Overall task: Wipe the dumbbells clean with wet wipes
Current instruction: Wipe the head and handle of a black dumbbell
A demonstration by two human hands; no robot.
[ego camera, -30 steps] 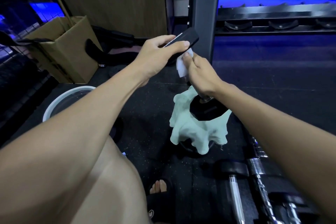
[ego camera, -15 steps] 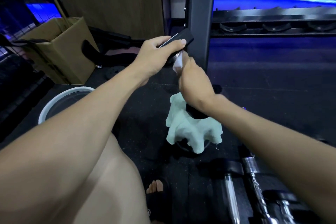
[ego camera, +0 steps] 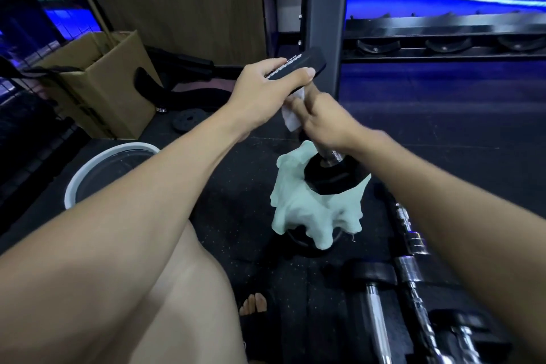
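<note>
A black hex dumbbell stands on end, its lower head resting on a pale green cloth. My left hand grips the upper head from above. My right hand is wrapped round the chrome handle just below, holding a white wet wipe against it. Only a short bit of the handle shows below my fist.
A white bucket sits at the left, a cardboard box behind it. More dumbbells lie on the black floor at the lower right. A grey rack post rises behind my hands. My knee and sandalled foot are below.
My right hand with the wipe slid down the handle and came back up toward the upper head. The left hand kept its hold on top.
</note>
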